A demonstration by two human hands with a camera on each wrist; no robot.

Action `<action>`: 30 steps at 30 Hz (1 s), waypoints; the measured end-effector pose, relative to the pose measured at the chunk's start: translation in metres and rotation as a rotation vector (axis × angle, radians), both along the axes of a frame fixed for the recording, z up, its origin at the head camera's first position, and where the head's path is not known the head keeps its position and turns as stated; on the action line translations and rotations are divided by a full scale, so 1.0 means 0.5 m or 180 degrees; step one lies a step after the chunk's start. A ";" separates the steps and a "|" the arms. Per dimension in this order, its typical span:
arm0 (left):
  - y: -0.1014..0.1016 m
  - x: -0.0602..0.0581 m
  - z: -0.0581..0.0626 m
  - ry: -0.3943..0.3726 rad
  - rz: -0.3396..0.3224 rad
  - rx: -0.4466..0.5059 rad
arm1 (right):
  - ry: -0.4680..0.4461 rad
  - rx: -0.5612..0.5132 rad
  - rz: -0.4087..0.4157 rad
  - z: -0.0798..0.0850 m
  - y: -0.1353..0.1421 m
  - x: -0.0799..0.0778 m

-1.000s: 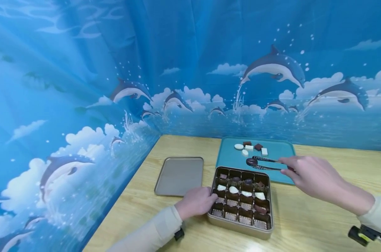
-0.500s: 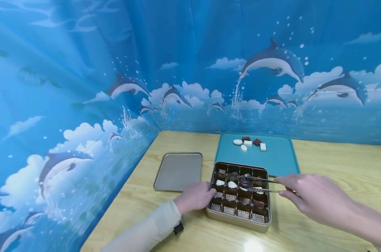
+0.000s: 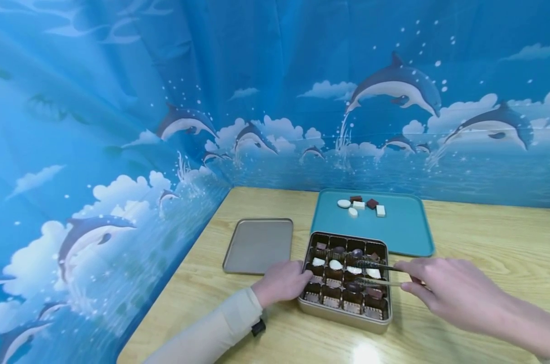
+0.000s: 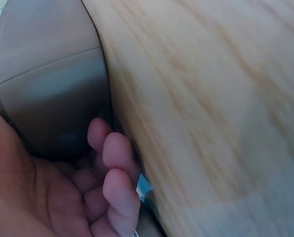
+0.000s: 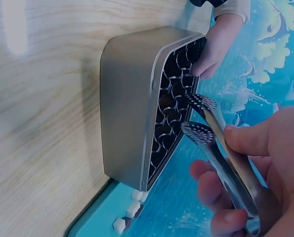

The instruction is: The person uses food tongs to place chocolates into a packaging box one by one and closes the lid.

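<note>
In the head view, my left hand (image 3: 282, 282) holds the left wall of a metal tin box (image 3: 343, 318) divided into small compartments. Curled fingers (image 4: 118, 153) lie against the tin's side in the left wrist view. My right hand (image 3: 452, 285) grips metal tongs (image 5: 231, 180) with perforated tips, pinched between thumb and fingers. The tong tips are spread apart over the tin. Just by the nearer tip, a dark round chocolate (image 3: 353, 287) lies in a third-row compartment. Dark and white chocolates (image 3: 335, 264) fill the two back rows.
Behind the tin, a teal tray (image 3: 411, 227) bears several white and brown chocolates (image 3: 359, 205). A flat metal lid (image 3: 259, 245) lies left of the tin on the wooden table (image 3: 484, 237). A blue dolphin-printed curtain (image 3: 275, 91) hangs behind.
The tongs have carried the dark round chocolate from over the teal tray into the tin. Their tips have spread and let it go. My left hand stays on the tin.
</note>
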State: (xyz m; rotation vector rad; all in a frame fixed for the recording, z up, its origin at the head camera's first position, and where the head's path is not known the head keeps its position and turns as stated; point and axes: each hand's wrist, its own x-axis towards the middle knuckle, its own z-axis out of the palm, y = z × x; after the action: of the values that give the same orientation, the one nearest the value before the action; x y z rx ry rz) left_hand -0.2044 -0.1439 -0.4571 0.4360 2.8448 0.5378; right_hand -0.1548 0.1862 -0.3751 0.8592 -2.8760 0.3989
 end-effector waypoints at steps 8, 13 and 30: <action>-0.001 -0.002 0.005 0.0009 0.0024 -0.0008 | 0.0185 -0.0013 -0.0004 0.006 0.011 -0.038; 0.000 0.002 0.006 -0.0036 0.0028 0.0006 | 0.0206 0.0003 -0.0072 0.007 0.024 -0.073; 0.002 0.006 0.001 -0.0030 0.0047 0.0005 | 0.0069 0.0029 -0.0335 -0.034 0.072 -0.229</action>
State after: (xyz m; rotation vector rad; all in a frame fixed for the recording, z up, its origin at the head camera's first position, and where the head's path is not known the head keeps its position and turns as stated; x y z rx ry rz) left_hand -0.2014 -0.1426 -0.4564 0.4121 2.8409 0.5437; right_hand -0.2695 0.2221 -0.3918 0.7051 -2.8894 0.3634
